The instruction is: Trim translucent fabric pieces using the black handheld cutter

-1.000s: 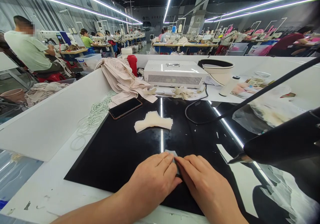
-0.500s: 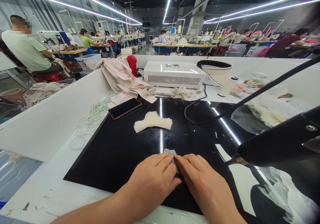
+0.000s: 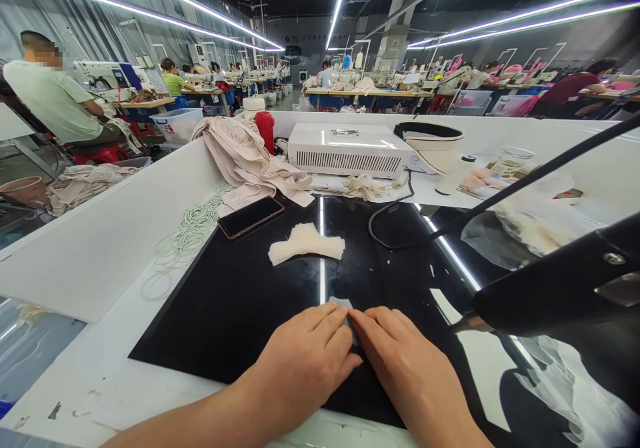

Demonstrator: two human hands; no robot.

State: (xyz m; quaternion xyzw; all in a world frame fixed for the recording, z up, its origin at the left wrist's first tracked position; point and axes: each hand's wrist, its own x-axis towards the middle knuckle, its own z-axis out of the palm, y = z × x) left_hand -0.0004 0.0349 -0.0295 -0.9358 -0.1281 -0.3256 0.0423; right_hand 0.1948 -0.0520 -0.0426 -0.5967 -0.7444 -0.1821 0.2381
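Observation:
Both hands meet near the front of a glossy black board (image 3: 240,308). My left hand (image 3: 310,355) has its fingers curled and pressed on a small, thin greyish-white piece (image 3: 341,303), mostly hidden under the fingers. From the other side my right hand (image 3: 407,361) bears on the same piece, fingers held together and tips against the left fingertips. Beyond the hands a cream-coloured shaped pad (image 3: 306,243) lies flat on the board, touched by neither hand.
A black tool with a metal tip (image 3: 560,281) and cable juts in at right. Clear film (image 3: 575,381) lies below it. Behind are a phone (image 3: 251,217), pale green cord (image 3: 193,235), beige fabric strips (image 3: 240,155) and a white vented box (image 3: 347,149). People sit at sewing machines beyond.
Almost nothing differs. Both hands stay pressed on the small piece in the same spot, and the view has shifted only very slightly.

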